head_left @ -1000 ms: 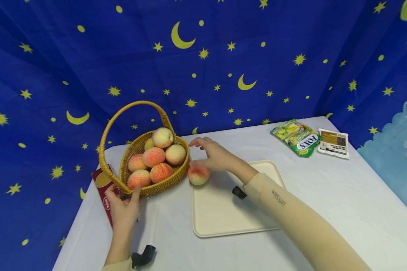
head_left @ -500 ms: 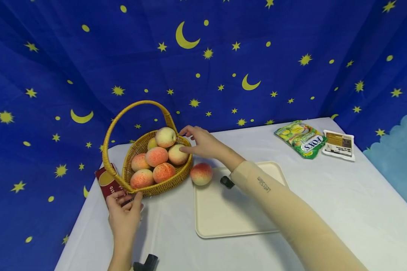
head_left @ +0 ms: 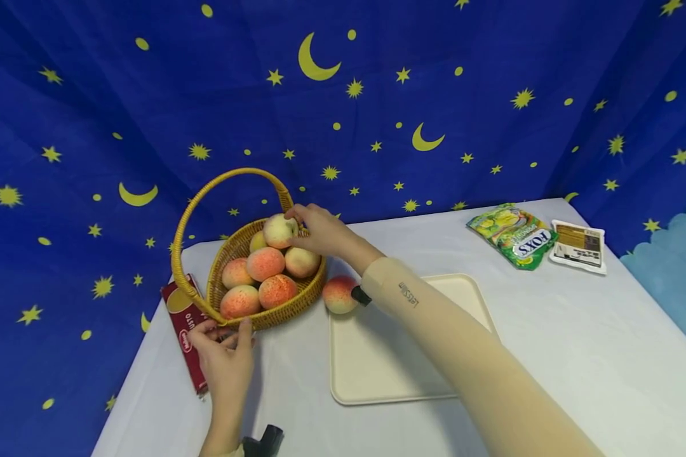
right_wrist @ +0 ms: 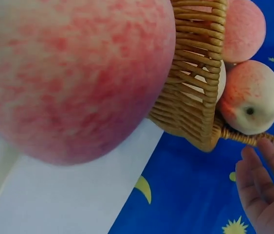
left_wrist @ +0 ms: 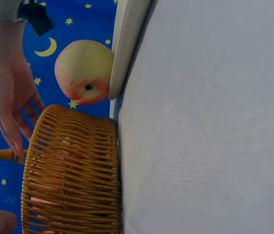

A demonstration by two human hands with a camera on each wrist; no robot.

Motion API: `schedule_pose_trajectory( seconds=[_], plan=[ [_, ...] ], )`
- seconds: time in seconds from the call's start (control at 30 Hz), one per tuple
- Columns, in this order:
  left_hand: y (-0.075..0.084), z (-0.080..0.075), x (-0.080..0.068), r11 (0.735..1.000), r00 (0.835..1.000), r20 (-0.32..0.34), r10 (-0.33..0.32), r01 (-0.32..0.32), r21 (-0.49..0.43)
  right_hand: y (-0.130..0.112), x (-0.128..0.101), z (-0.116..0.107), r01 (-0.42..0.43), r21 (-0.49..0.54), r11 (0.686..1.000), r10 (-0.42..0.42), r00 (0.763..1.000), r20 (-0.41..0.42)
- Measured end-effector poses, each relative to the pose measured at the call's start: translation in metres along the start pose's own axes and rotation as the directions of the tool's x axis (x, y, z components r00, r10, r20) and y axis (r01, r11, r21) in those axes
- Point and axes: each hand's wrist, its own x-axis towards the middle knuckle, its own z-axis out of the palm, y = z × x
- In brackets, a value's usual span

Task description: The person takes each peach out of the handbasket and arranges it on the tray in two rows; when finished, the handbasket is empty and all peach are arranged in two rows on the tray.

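A wicker basket (head_left: 286,313) with a tall arched handle holds several peaches, some red-orange, others pale. At its far right rim my right hand (head_left: 326,231) reaches over the pale top peach (head_left: 278,231), thumb and forefinger spread beside it. The right wrist view shows those fingers (right_wrist: 263,180) extended close to that peach, without a clear grip. My left hand (head_left: 225,362) is at the basket's near end, thumb and fingers spread by the rim; firm contact cannot be made out. Another peach (head_left: 338,293) sits at the near-left corner region of the cream tray (head_left: 391,368), its back-left corner.
Left of the basket, partly behind my left hand, lies a dark red box (head_left: 190,339). At the back right are a green Fox's candy bag (head_left: 514,236) and a small white-edged packet (head_left: 578,246). A blue star-patterned cloth (head_left: 377,171) hangs behind the white table.
My right hand has moved from above the tray peach, up and left, to the top peach in the basket. My left hand has shifted slightly right along the near rim.
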Motion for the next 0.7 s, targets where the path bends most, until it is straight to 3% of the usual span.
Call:
schedule_pose_trajectory(
  seconds=[0.37,0.7],
  plan=[
    [0.0,0.004,0.007,0.999,0.999,-0.04,-0.03,0.031,0.011,-0.015,0.02,0.022,-0.025,-0.193,0.981,0.015,0.998,-0.056],
    [-0.002,0.006,0.009,0.998,0.998,-0.066,-0.003,0.007,0.064,-0.025,0.029,0.039,-0.164,-0.289,0.943,0.135,0.984,-0.116]
  ],
)
